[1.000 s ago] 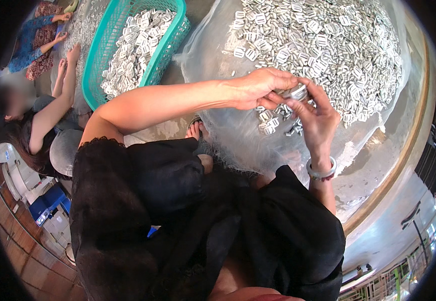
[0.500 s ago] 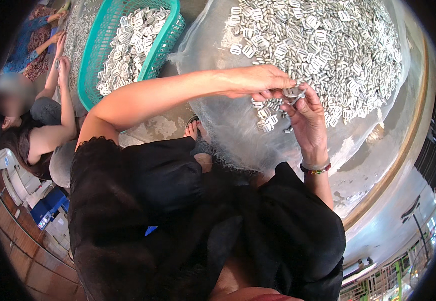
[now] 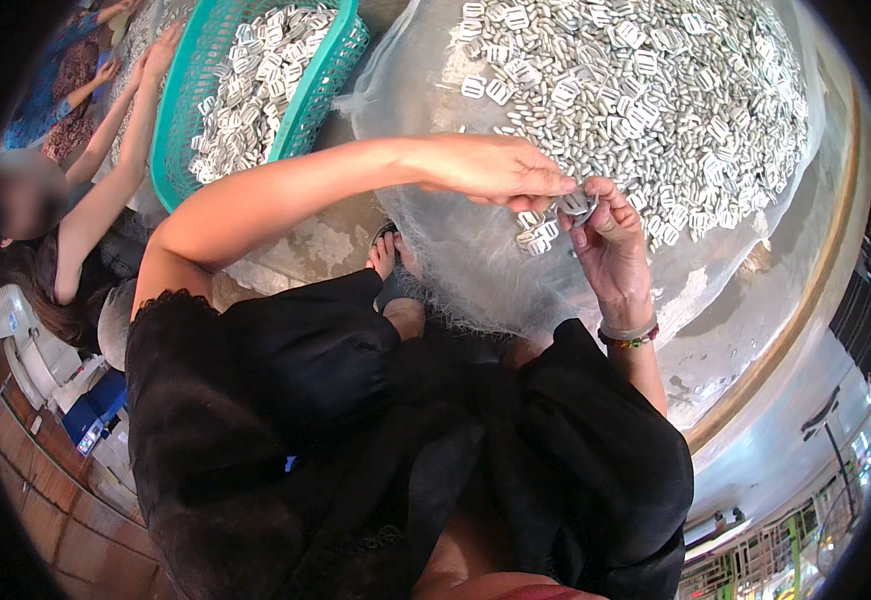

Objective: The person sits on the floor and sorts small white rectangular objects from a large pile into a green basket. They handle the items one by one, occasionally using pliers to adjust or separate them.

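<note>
Between my two hands is a small grey metal slide buckle [image 3: 577,205], possibly more than one pressed together. My right hand [image 3: 617,245], with bracelets at the wrist, grips it between thumb and fingers. From the left, my left hand [image 3: 495,172] reaches across, its thumb and fingertips pinched at the buckle's upper edge. Beneath and beyond them spreads a heap of small grey pellets [image 3: 595,110] mixed with many loose buckles. A few buckles [image 3: 535,235] lie just below my left fingertips, on a translucent plastic sheet [image 3: 485,265].
A teal plastic basket [image 3: 175,110] full of buckles stands at the upper left. Beyond it, a co-worker [image 3: 85,235] sits with arms stretched forward, and another person's arms show farther back. A curved rim [image 3: 785,340] bounds the right side. My feet are below the sheet.
Both hands stay together at the buckle, which has turned and dropped slightly. My left fingertips have shifted a little lower. The co-worker's arms have reached farther forward.
</note>
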Demonstrator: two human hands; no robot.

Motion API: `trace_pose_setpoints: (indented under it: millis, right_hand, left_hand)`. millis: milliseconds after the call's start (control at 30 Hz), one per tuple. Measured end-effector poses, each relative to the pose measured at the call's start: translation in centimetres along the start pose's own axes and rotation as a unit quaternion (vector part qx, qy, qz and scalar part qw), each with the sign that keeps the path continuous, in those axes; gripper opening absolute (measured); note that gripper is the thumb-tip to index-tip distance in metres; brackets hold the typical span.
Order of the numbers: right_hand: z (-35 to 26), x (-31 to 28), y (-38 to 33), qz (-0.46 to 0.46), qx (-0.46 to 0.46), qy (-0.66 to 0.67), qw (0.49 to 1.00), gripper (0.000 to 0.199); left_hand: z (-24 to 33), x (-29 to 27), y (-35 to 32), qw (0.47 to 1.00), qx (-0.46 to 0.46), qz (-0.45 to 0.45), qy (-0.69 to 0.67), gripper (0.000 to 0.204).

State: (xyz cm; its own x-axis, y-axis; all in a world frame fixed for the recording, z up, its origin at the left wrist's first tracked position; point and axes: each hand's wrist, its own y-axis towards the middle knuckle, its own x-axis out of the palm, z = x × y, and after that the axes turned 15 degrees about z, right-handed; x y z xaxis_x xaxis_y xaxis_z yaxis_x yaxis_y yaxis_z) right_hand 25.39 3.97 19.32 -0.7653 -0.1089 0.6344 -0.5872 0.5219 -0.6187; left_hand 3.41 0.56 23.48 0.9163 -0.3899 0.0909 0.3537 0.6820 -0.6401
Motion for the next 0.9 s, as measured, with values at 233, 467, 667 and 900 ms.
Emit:
trace_pose_setpoints:
  millis: [233, 467, 667, 900]
  right_hand:
    - [-0.4, 1.6, -0.3, -0.039, 0.061, 0.156, 0.985, 0.037]
    - [0.0, 3.9, -0.6, 0.014, 0.031, 0.111, 0.993, 0.035]
    - [0.3, 3.2, -0.3, 0.047, -0.193, -0.229, 0.953, 0.061]
    - [-1.6, 3.3, -0.9, 0.067, -0.206, -0.258, 0.942, 0.055]
  left_hand:
    - [0.9, 0.9, -1.2, 0.840, 0.350, 0.270, 0.314, 0.050]
    - [1.4, 1.4, -0.6, 0.764, 0.335, 0.282, 0.474, 0.027]
    - [1.0, 2.0, -0.2, 0.774, 0.312, 0.288, 0.470, 0.028]
    - [2.0, 1.9, -0.2, 0.781, 0.319, 0.285, 0.454, 0.026]
